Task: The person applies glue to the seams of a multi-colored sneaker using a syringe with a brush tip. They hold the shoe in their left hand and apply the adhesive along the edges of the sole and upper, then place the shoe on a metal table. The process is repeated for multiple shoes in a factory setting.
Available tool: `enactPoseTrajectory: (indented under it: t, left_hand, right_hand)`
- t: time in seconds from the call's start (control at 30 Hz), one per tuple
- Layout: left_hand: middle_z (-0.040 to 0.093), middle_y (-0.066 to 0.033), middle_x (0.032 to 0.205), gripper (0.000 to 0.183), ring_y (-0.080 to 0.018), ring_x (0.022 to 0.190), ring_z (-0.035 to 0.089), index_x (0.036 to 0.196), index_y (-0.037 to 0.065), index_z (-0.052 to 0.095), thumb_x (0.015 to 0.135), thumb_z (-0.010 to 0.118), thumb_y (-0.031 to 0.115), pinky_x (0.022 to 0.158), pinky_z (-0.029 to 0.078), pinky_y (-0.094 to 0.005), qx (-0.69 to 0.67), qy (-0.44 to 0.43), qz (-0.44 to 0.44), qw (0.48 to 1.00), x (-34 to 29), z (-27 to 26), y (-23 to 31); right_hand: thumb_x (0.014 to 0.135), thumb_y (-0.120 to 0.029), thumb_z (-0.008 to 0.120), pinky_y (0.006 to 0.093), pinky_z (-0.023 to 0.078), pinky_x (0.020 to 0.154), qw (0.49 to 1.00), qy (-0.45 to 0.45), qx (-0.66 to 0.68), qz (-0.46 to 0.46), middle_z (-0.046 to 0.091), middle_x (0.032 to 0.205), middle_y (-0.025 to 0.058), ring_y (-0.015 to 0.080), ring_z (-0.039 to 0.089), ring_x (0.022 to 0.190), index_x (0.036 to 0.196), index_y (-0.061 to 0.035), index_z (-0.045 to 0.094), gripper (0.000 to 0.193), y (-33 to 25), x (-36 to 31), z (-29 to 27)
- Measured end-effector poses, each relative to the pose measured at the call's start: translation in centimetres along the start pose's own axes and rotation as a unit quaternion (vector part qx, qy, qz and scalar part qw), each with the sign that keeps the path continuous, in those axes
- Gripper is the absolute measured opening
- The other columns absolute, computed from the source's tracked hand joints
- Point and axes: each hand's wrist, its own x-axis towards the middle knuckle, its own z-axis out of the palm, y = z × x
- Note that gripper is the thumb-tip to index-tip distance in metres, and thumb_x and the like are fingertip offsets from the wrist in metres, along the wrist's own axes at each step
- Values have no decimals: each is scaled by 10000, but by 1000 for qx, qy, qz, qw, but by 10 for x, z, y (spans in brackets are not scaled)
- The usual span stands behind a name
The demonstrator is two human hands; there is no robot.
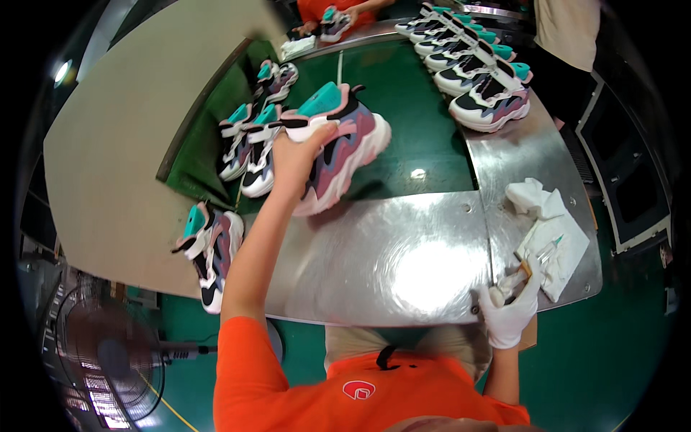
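My bare left hand (pixel 295 155) grips a chunky sneaker (pixel 345 147) by its collar, thumb across the pink edge. The shoe has a white-pink sole, purple-grey side panels and teal lining, and it is tilted above the table's near-left part. My right hand (pixel 511 309), in a white glove, is at the near right edge, its fingers curled round a small whitish and brown item (pixel 509 286) that I cannot make out. Just beyond it, a clear slim piece with a teal tip (pixel 551 248) shows over a white cloth (pixel 561 252).
Several sneakers (pixel 493 101) line the right metal edge; several more, including one sneaker (pixel 259 162), stand on the left by a green guard (pixel 205 115). A single sneaker (pixel 214 252) lies near left. A green belt (pixel 403 93) runs between. Across it, another person's hand (pixel 353 16) touches a shoe. A fan (pixel 111 356) is lower left.
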Motion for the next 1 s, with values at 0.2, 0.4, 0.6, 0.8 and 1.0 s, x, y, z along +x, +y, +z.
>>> enactPoseTrajectory:
  t: [0.2, 0.4, 0.6, 0.8, 1.0]
  left_hand:
    - [674, -202, 991, 930, -320, 896, 672, 1233, -89, 505, 591, 869, 477, 809, 530, -388, 229, 5, -48, 972, 133, 21, -89]
    - [571, -242, 1218, 582, -382, 1161, 532, 1274, -63, 494, 838, 697, 265, 1009, 404, -453, 256, 7, 411, 875, 103, 155, -40]
    - [617, -246, 1164, 877, -355, 1106, 599, 1141, -77, 564, 625, 777, 599, 935, 479, -444, 306, -247, 232, 890, 92, 307, -33]
    - [552, -231, 1142, 879, -377, 1112, 577, 1162, -57, 444, 612, 786, 537, 883, 505, -433, 366, -163, 172, 900, 29, 280, -4]
    - [547, -242, 1084, 727, -386, 911, 636, 1049, -41, 431, 647, 775, 457, 788, 528, -450, 312, -112, 29, 943, -67, 163, -8]
  right_hand:
    - [568, -167, 857, 394, 511, 837, 996, -12, 70, 46, 602, 1089, 213, 344, 635, 919, 1349, 76, 409, 933, 2, -9, 4]
    - [536, -171, 863, 375, 504, 825, 1000, -5, -4, 28, 612, 1059, 208, 341, 629, 905, 1344, 102, 398, 971, 3, -5, -1]
    - [573, -243, 881, 385, 544, 744, 998, -6, 17, 55, 624, 1051, 208, 342, 664, 864, 1304, 66, 450, 903, -1, -5, 4]
    - [569, -248, 878, 395, 516, 719, 999, -6, -18, 28, 617, 944, 162, 321, 627, 793, 1303, 25, 468, 884, -3, 6, -2]
    - [607, -256, 858, 411, 502, 780, 997, -16, -38, 71, 622, 972, 171, 331, 618, 863, 1291, 7, 489, 821, -2, -1, 3]
